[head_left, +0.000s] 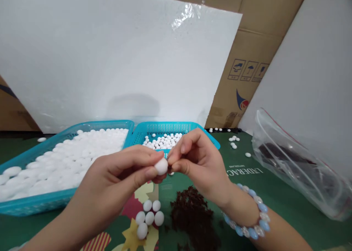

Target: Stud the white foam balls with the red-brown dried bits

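My left hand [118, 177] pinches a small white ball [161, 166] between thumb and fingertips, above the middle of the table. Thumb and index finger of my right hand [202, 163] are pressed together around a tiny dark brown piece [169, 168] at the ball's right side; most of it is hidden by the fingers. Below the hands lies a loose pile of dark brown shreds [191, 218]. To its left, several white balls [150, 218] sit in a small cluster on the patterned part of the table.
A large blue basket [41, 203] full of white balls stands at left. Behind my hands is a smaller blue basket [170, 125] with more balls. A clear zip bag [299, 163] with dark brown material lies at right, near stray balls [233, 139]. White board [115, 53] and cardboard [253, 45] stand behind.
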`<act>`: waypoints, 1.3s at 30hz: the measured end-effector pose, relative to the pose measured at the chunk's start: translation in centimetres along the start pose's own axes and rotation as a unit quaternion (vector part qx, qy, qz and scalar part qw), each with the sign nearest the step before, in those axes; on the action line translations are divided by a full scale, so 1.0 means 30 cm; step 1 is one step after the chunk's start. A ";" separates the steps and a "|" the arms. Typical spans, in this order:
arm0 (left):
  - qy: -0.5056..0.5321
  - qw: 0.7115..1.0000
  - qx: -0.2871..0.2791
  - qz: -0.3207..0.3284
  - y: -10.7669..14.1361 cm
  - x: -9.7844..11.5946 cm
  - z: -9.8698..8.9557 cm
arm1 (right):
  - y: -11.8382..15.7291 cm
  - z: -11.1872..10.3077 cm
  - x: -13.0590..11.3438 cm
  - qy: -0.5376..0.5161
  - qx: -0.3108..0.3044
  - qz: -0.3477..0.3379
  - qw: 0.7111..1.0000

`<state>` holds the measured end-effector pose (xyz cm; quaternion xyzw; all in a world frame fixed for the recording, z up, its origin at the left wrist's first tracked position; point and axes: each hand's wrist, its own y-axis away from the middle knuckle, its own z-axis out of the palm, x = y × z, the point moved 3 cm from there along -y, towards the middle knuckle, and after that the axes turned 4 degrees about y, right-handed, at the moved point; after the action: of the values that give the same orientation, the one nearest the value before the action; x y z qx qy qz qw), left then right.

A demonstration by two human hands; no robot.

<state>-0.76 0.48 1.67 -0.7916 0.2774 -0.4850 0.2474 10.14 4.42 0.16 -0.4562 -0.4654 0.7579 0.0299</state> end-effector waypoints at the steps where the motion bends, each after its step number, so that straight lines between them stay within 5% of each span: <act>1: -0.008 1.000 -0.002 0.008 0.000 0.003 -0.001 | 0.000 0.000 0.000 0.006 -0.007 -0.005 1.000; 15: 0.009 1.000 -0.021 -0.019 0.002 0.026 0.007 | 0.012 -0.002 -0.028 0.168 -0.094 -0.116 0.974; 33: -0.021 0.999 -0.025 0.002 0.009 0.045 0.009 | 0.030 0.016 -0.043 0.227 -0.085 -0.086 0.966; 39: -0.039 0.996 -0.076 0.032 0.005 0.052 0.009 | 0.044 0.022 -0.048 0.254 -0.086 -0.093 0.959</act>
<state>0.04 -0.65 2.46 -0.8168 0.3290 -0.4234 0.2127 10.99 2.56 0.25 -0.5893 -0.5465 0.5679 0.1778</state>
